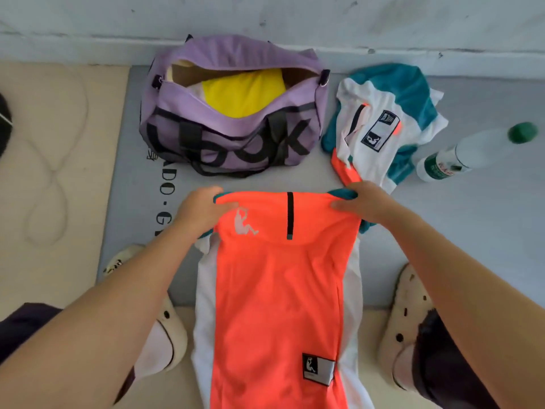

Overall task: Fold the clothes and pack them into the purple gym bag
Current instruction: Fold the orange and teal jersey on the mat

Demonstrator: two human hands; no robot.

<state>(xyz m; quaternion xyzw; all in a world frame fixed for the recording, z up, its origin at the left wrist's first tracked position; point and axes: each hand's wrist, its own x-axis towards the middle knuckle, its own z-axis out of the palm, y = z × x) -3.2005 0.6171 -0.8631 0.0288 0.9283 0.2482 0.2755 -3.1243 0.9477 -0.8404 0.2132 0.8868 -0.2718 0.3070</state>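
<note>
Orange shirt (277,290) is lying flat on the floor in the lower centre of the frame, with white side panels, teal trim at the top corners, a white figure print near its upper left and a small dark patch at its lower right. Left hand (203,209) is gripping the shirt's top left corner, fingers curled over the fabric edge. Right hand (361,203) is gripping the top right corner the same way, thumb lying on the orange cloth. Both forearms are reaching in from the bottom corners of the frame.

Purple gym bag (233,113) is sitting in the upper centre, just beyond the shirt's top edge and apart from it, zip standing open, black lettering on its near side and black straps hanging down the front. Yellow garment (244,90) is lying inside the open bag.

White and teal garment (383,125) is lying crumpled in the upper right, just beside the bag, one orange strip reaching down close to the right hand. Clear bottle (460,154) with a green cap is lying on its side at the right edge. Cream clogs (410,320) are showing on either side of the shirt. Grey mat (138,187) is lying under the bag and the shirt's upper part.
</note>
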